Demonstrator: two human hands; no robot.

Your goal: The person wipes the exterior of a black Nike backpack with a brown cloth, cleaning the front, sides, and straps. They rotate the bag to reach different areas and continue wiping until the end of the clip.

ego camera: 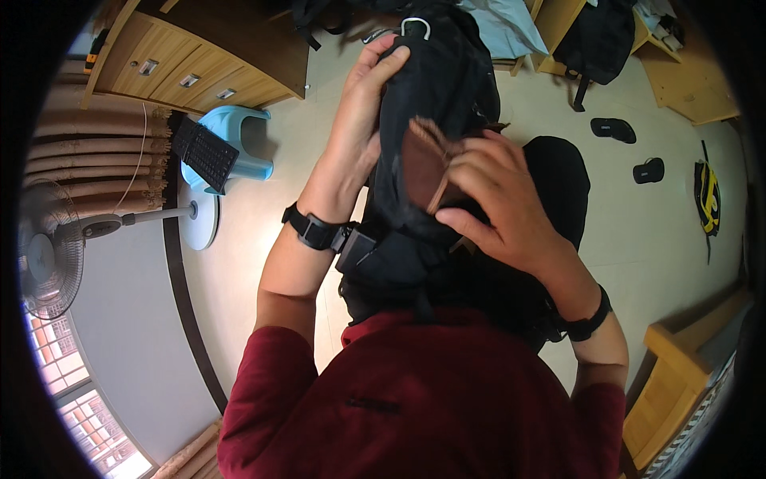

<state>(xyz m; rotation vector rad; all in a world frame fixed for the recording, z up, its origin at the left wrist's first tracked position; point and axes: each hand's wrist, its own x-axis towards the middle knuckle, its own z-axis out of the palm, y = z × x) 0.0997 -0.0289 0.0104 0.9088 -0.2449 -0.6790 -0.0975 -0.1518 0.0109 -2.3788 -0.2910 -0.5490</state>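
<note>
A black fabric bag (437,78) lies across my lap, with a pale metal loop (416,27) at its far end. My left hand (374,78) grips the bag's left edge near that loop, thumb on top. Against the near part of the bag, my right hand (494,191) has its fingers around a brown leather-like wallet or pouch (423,167). The wallet and fingers are motion-blurred, and the fingers hide its right side. Both wrists wear black straps; a small dark box (356,248) is fixed to the left one.
On the left, a keyboard (206,154) leans on a blue plastic stool (257,167) beside a standing fan (51,251) and a wooden drawer cabinet (191,60). Black slippers (613,129) and a yellow-black bag (708,197) lie on the right floor. Another black bag (598,42) stands by wooden furniture.
</note>
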